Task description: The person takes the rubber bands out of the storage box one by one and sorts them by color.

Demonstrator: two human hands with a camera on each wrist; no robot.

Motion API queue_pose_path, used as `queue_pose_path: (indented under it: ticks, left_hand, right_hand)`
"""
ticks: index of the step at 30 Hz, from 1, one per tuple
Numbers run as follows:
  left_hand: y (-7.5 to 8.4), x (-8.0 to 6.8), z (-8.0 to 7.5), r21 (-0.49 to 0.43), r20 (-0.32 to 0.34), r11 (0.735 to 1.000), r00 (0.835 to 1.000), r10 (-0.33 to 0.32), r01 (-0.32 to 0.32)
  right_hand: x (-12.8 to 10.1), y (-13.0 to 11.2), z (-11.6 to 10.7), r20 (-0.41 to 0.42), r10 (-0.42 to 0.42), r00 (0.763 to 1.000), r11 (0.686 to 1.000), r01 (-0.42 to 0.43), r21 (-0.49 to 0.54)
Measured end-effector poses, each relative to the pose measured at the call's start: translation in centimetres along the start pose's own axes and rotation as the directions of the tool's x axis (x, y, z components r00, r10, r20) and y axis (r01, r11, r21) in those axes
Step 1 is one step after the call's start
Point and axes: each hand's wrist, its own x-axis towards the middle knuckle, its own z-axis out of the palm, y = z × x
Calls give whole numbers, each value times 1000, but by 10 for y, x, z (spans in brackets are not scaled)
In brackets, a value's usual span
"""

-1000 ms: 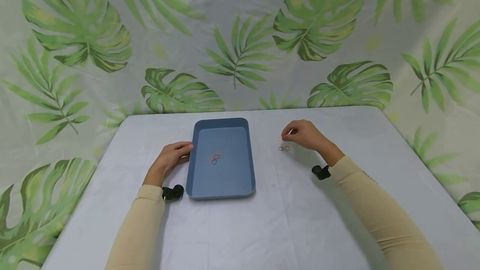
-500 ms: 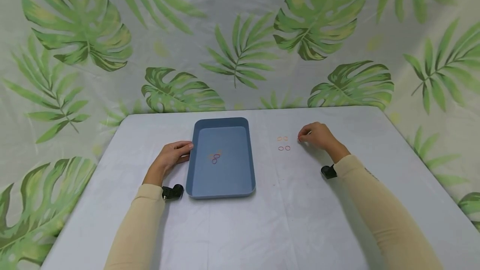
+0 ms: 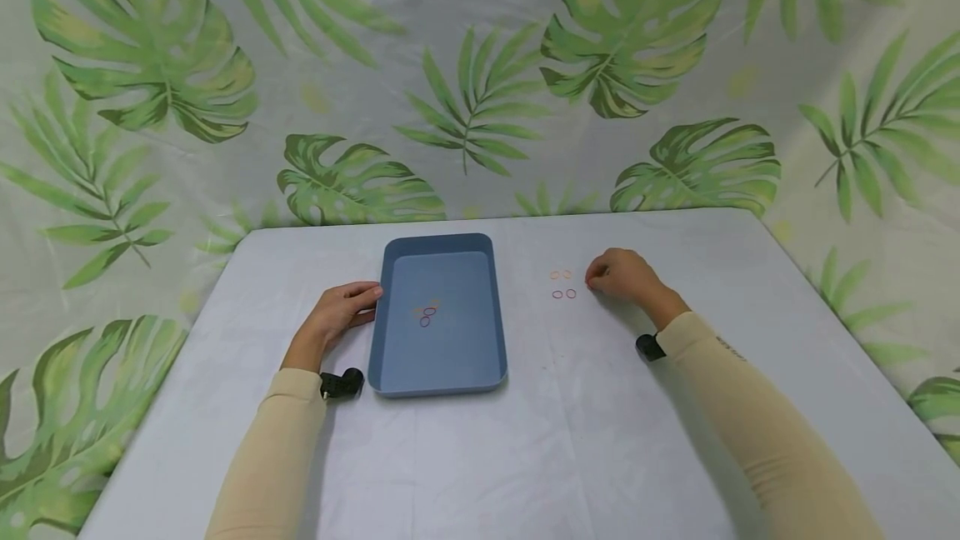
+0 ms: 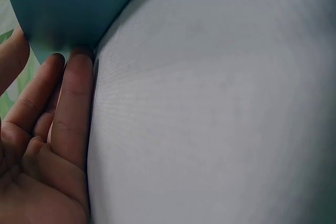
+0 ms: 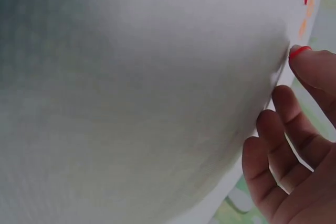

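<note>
Red band at the right fingertips

A red rubber band (image 5: pixel 300 51) was pinched by the right hand (image 3: pixel 621 276), right of the tray (image 3: pixel 438 382), which was touched by the relaxed left hand (image 3: pixel 339 315).

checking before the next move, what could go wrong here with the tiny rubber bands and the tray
1. The right hand pinches a red band only at the fingertip; it could slip or spring away.
2. Four small bands lie close beside that hand on the table; a brush could scatter them.
3. The left hand merely touches the tray at its edge, so a nudge might slide it.
</note>
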Motion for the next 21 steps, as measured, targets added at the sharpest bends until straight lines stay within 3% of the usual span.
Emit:
queue_pose_path:
  ticks: [7,21]
  left_hand:
    - [2,-1,0,2,2,1000,1000,3,-3]
    - [2,-1,1,-2,3,1000,1000,-9,9]
  right_hand:
    - [-4,-8,1,9,-34,999,998,35,-59]
    - [-6,-8,3,4,-48,999,998,48,-33]
